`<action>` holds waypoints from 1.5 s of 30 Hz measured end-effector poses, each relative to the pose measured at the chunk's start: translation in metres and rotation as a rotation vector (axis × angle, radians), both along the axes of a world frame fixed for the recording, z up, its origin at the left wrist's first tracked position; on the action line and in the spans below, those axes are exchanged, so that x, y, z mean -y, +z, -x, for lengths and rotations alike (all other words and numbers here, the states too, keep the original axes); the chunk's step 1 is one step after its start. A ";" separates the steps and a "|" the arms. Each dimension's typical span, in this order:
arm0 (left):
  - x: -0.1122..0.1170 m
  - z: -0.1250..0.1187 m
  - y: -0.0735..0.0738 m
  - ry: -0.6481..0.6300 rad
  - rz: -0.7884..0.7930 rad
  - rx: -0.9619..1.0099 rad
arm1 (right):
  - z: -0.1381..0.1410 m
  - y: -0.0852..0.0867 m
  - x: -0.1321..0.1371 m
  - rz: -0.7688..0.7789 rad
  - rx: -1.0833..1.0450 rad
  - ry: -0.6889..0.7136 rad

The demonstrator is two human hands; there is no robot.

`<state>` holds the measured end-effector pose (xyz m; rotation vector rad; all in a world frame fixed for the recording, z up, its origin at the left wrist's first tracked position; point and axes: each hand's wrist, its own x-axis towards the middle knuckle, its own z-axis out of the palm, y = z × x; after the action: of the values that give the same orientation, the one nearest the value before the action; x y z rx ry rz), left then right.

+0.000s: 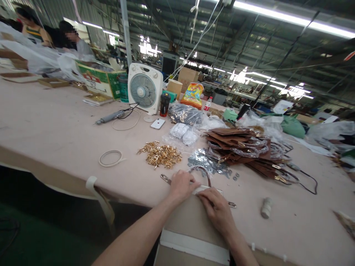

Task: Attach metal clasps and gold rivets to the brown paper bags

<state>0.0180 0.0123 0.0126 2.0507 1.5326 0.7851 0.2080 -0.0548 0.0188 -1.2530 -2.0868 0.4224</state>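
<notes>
An unfinished handbag panel (191, 218) lies at the table's front edge, its beige side up and a white strip across its lower part. A brown handle (206, 173) arches beyond its far edge, and a strap end with a metal plate (165, 179) juts out at the left, another at the right. My left hand (181, 184) is closed, fingertips pinching the panel's far edge. Close beside it, my right hand (217, 207) is also closed on that edge, fingers bent. Whether a small part sits between the fingertips is hidden.
Beyond my hands lie a heap of gold fittings (163, 155) and flat metal plates (205, 162). Stacked brown bag pieces (244, 147) are at the right, near a small roll (266, 207). Farther back are a fan (142, 90), a phone (158, 123) and a corded tool (111, 116).
</notes>
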 end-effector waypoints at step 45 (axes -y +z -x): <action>0.008 0.014 0.000 -0.240 -0.138 0.103 | -0.134 -0.012 -0.110 0.056 -0.214 -0.580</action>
<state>0.0044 0.0045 0.0128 2.2050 1.1781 0.9074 0.3423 0.0550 0.0067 -1.6859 -1.4557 0.3294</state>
